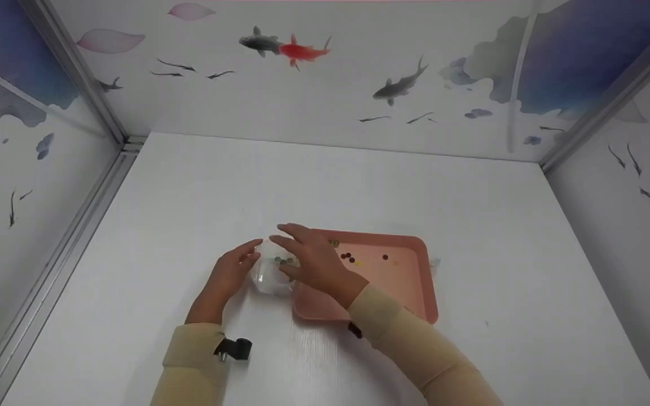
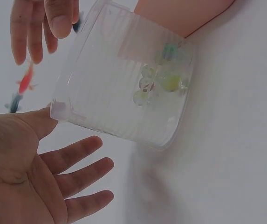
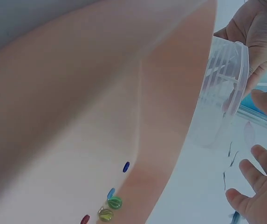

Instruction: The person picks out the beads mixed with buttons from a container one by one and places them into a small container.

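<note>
A clear plastic tub (image 1: 271,283) stands on the white table, left of the pink tray (image 1: 381,290). Several glass marbles (image 2: 172,83) lie at its bottom in the left wrist view, greenish and yellow ones among them. On the tub's left side, my left hand (image 1: 229,276) touches the rim, its other fingers stretched out beside the wall. My right hand (image 1: 325,264) is over the tub's right side and the tray's left edge, fingers spread and holding nothing. Inside the tray, a green marble (image 3: 115,202) and a yellowish marble (image 3: 106,214) sit close together.
Small flat pieces lie scattered in the tray, including a dark blue piece (image 3: 126,167) and a red piece (image 3: 85,219). A small clear object (image 1: 435,263) is by the tray's right edge. Panels painted with fish (image 1: 302,52) enclose the table at the back and sides.
</note>
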### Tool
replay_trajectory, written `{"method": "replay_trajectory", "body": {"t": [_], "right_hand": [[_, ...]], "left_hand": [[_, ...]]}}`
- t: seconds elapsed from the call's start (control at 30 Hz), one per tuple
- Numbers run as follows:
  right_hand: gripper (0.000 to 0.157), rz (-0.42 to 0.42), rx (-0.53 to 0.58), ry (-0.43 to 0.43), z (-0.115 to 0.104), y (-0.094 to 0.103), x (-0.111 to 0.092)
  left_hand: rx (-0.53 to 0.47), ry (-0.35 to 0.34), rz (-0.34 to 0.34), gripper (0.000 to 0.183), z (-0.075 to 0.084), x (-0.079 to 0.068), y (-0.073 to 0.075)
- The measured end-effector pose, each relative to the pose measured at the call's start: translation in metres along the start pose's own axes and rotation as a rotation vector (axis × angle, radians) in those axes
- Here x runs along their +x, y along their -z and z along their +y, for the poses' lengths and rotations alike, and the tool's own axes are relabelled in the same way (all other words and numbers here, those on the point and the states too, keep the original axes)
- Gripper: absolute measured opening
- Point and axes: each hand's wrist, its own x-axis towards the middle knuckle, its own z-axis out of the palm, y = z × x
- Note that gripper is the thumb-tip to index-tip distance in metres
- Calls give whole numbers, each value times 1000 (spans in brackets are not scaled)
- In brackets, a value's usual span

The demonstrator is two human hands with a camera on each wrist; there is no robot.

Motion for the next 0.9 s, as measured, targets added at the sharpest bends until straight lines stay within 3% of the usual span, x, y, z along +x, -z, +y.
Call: {"method": "replay_trajectory", "body": {"t": [0.37,0.9], "right_hand": [[69,-78,-43,-34,5,14,-6],[74,-68,-66,-54,18,24,-15]], "left_hand": [[17,-3,4,43,4,-1,0],[23,-5,14,43,5,-3,-1]]}}
